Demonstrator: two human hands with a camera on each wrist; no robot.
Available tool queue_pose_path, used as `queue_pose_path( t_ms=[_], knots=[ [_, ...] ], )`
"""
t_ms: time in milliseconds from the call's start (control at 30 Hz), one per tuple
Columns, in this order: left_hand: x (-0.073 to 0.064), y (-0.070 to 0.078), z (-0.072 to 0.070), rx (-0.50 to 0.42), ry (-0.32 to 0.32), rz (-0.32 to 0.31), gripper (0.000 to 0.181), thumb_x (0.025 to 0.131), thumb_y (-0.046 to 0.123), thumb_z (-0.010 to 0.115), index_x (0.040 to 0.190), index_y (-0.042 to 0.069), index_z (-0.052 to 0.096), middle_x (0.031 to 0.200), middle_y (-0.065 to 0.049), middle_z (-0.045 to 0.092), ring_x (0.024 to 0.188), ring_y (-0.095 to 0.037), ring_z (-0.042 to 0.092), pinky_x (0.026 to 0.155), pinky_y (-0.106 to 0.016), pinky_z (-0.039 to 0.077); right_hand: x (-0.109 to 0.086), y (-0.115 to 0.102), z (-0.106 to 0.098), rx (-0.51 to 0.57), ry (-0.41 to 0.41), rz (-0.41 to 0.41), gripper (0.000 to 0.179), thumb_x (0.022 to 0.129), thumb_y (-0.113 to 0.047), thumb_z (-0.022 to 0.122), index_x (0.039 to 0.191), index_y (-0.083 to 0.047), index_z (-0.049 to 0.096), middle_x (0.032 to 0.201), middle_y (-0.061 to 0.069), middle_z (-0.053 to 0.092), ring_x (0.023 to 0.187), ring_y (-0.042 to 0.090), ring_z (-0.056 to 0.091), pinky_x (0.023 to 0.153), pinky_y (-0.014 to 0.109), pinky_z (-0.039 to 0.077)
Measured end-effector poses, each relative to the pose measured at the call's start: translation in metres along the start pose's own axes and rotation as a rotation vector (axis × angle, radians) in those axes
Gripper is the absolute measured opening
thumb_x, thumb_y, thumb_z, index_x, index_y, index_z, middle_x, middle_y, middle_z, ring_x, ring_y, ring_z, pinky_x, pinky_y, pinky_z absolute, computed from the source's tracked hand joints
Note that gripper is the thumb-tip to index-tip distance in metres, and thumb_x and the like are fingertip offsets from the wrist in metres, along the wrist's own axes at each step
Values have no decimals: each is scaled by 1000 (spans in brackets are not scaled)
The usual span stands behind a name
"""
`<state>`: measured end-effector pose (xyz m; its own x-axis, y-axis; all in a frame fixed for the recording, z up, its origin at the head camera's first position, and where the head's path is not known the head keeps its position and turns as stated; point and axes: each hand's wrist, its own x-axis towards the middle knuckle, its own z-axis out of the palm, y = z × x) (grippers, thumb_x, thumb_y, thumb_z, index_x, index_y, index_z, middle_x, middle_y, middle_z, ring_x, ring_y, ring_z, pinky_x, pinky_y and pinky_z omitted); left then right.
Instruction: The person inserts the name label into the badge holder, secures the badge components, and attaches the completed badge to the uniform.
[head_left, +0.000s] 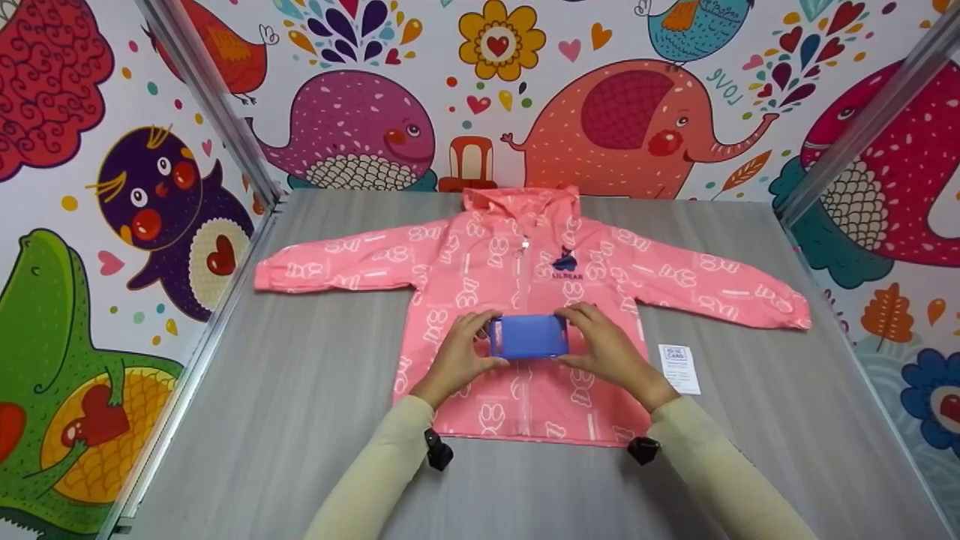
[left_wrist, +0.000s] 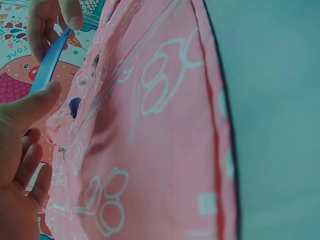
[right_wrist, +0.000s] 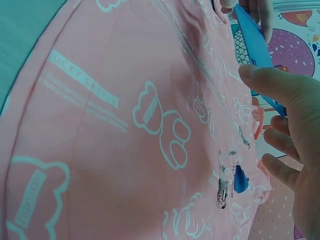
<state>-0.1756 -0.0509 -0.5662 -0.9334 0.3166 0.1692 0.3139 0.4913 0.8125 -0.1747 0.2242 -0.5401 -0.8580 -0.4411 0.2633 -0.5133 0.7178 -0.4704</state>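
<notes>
Blue case (head_left: 529, 336): we are taking it as the centre of our clock; it is hovering over the front of the pink jacket (head_left: 487, 281), apart from the cloth, as the wrist views are showing.
Left hand (head_left: 465, 345): at nine o'clock, it is gripping one end of the case, thumb on the near corner and fingers on the far one.
Right hand (head_left: 606, 343): at three o'clock, it is gripping the opposite end in the same way.
Case corners: we are judging the hold steady but narrow; uneven pressure there could be tipping the case loose.
Jacket front: it is lying beneath, hood (head_left: 517, 201) toward twelve, hem (head_left: 570, 441) toward six; a dropped case could be creasing it.
Zip pull (head_left: 525, 244): it is lying at twelve; we are suspecting it could be scratching a case sliding over it.
White card (head_left: 679, 370): it is lying on the table (head_left: 315, 390) between three and four, beside the jacket; a swinging right forearm (head_left: 724, 457) could be sweeping it off.
Black wrist devices (head_left: 439, 452): they are sitting at about seven and between four and five, near the hem; with wrists dipping, they could be snagging it and dragging the jacket crooked.
</notes>
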Motion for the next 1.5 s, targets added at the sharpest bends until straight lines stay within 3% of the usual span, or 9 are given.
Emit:
queue_pose_path(
  t_ms=[200, 467, 700, 1167, 1500],
  knots=[
    [0, 0, -1, 26, -1, 13, 79, 70, 20, 89, 140, 19, 53, 118, -9, 61, 104, -24, 59, 91, -37, 54, -1, 2, 0, 9, -20, 19, 76, 70, -24, 90, 136, -10, 56, 130, 8, 58, 116, 27, 62, 100, 45, 53],
    [-1, -1, -1, 32, -3, 33, 78, 69, 21, 90, 139, 13, 55, 116, -9, 62, 105, -26, 58, 92, -42, 54, -2, 3, -1, -2, -15, 9, 79, 67, -26, 91, 137, -13, 56, 129, 6, 58, 118, 25, 60, 103, 46, 51],
    [-4, -1, 0, 65, -17, 58, 79, 68, 27, 90, 138, 13, 56, 114, -6, 62, 107, -25, 59, 94, -42, 55, -7, 4, -2, 0, -22, 0, 80, 66, -28, 92, 136, -12, 58, 129, 6, 59, 119, 24, 58, 104, 45, 50],
    [-1, 1, -1, 110, -22, 68, 78, 68, 29, 90, 138, 15, 57, 117, -3, 62, 114, -21, 56, 99, -41, 52, -7, 4, -7, -90, -58, -9, 78, 68, -35, 91, 135, -15, 57, 132, 3, 59, 122, 24, 57, 104, 47, 50],
    [0, -1, -2, 139, -1, 107, 78, 66, 30, 91, 135, 16, 58, 115, -2, 63, 112, -20, 56, 97, -39, 51, -7, 6, -7, -110, -31, -47, 78, 66, -36, 92, 133, -14, 59, 129, 3, 61, 118, 24, 58, 103, 47, 51]
  ],
)
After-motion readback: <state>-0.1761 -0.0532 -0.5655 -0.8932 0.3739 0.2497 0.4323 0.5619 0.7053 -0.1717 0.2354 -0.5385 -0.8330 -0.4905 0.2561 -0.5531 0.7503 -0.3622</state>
